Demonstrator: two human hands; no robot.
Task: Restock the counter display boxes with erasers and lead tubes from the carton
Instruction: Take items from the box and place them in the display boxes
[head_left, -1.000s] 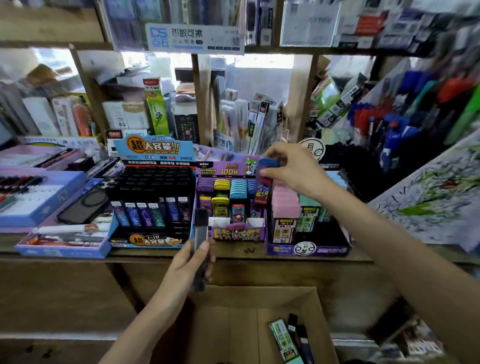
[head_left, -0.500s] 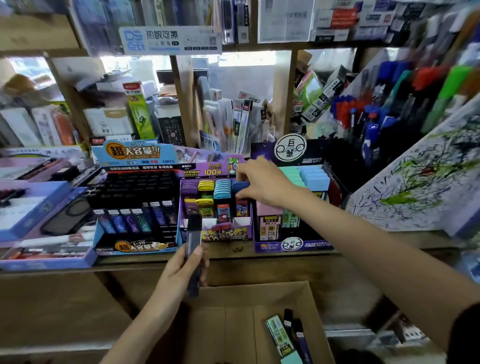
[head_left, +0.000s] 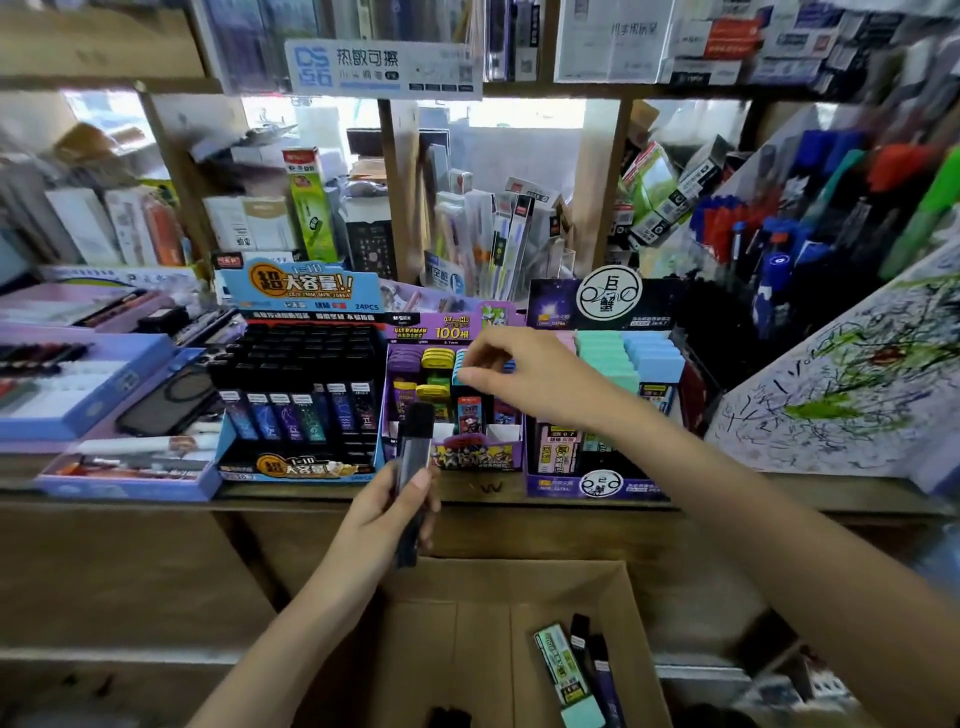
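My left hand (head_left: 382, 522) grips a dark lead tube (head_left: 414, 441) upright, just in front of the counter edge. My right hand (head_left: 524, 376) hovers over the middle purple display box (head_left: 475, 452), fingertips slightly apart at the coloured tube caps (head_left: 435, 359), nothing visibly between them. To its left, a blue display box (head_left: 298, 465) holds rows of black lead tubes. To its right, a purple box (head_left: 597, 483) holds pastel erasers (head_left: 631, 358). Below the counter sits the open brown carton (head_left: 621, 597) with a green-labelled tube (head_left: 560, 667) and dark tubes (head_left: 597, 670) inside.
A phone (head_left: 166, 402) lies on lilac pen trays (head_left: 78, 410) at the left. A scribbled test sheet (head_left: 841, 395) leans at the right under racks of pens (head_left: 779, 249). Shelves of stationery rise behind the boxes. The wooden counter edge (head_left: 493, 499) runs between boxes and carton.
My right hand lowered a blue-capped tube into the middle box, then slid left across the caps without it. My left hand kept the dark tube and rose slightly.
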